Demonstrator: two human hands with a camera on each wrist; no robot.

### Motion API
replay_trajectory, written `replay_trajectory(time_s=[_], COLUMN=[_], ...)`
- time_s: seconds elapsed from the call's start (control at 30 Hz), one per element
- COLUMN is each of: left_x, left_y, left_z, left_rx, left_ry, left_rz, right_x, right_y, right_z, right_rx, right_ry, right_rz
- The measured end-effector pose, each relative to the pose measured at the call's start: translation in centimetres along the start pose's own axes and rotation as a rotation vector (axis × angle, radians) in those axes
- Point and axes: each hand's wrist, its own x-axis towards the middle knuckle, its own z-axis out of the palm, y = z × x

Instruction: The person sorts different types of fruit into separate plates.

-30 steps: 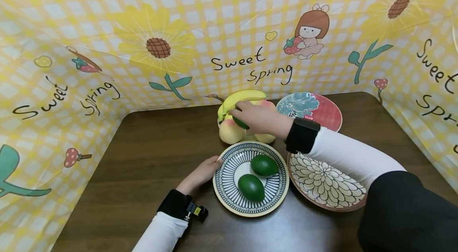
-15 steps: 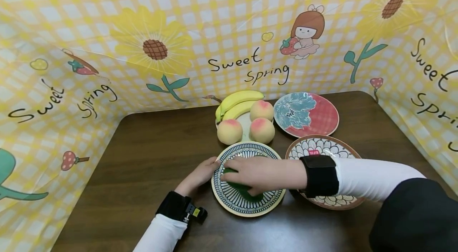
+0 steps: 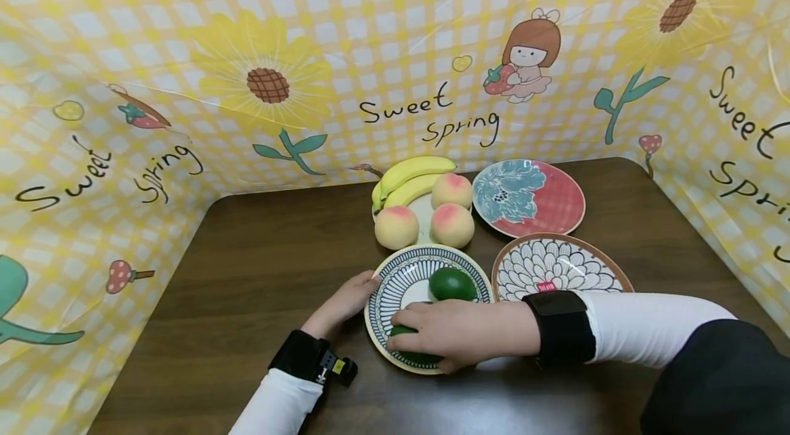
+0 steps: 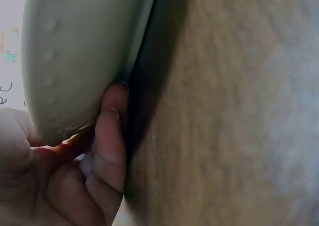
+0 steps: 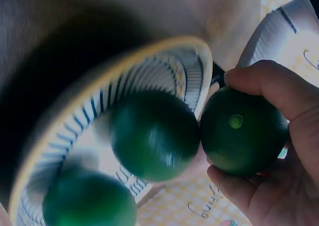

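Holding avocado [image 5: 244, 141] in right hand [image 3: 459, 328]
Rounded, dark green, pale-stemmed; gripping striped plate [image 3: 397, 291] with left hand [image 3: 342, 303].

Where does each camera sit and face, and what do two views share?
Head: on the head, facing forward and down at the striped plate; left hand, right hand and sleeves show.
Left wrist: on that wrist, facing the plate's outer wall and table; left hand shows.
Right wrist: on that wrist, facing the held green fruit and the plate's inside; right hand shows.
Head and right wrist share the plate's inside.
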Motion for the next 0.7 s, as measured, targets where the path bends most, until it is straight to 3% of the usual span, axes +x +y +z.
replay_trajectory(time_s=[0.17, 0.43, 0.7], left_x=[-0.1, -0.1, -0.2], left_y=[0.1, 0.2, 0.4], left_z=[-0.1, 0.1, 0.1], left_rx=[0.015, 0.029, 0.067], left_ry=[-0.006, 0.012, 0.023], left_rz=[-0.016, -0.040, -0.040], right_x=[-0.2, -0.1, 0.2], right_y=[-0.4, -0.1, 0.2], right_z=[0.6, 2.1, 2.5], right_rx=[-0.003, -0.088, -0.114], right_ry=[-0.007, 0.048, 0.027], right_rz=[-0.018, -0.012, -0.015])
